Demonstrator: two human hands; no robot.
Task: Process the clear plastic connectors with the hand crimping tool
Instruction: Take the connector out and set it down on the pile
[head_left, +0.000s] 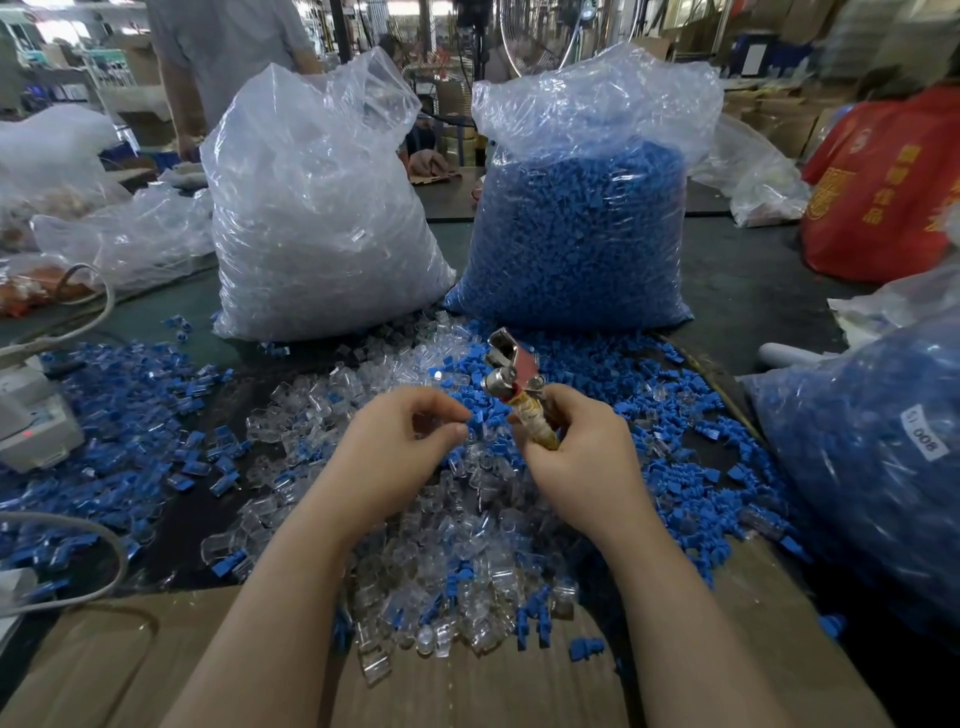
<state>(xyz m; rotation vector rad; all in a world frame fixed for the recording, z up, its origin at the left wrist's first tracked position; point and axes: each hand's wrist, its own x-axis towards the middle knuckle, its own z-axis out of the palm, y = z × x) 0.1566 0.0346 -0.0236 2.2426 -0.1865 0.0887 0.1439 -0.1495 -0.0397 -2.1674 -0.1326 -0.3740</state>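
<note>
Right hand (576, 457) has a firm grip round the crimping tool (514, 384), head up over the clear connectors (436, 545) heaped on the tabletop (737, 291); left hand (395, 447) curls loosely, fingertips nearly pinched, whether it holds anything I cannot tell.

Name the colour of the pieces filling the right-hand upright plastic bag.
Blue pieces fill that clear plastic bag; head view.

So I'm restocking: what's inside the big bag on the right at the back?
The clear plastic bag is packed with small blue plastic parts. Whatever is deeper in its middle is covered by them.
</note>
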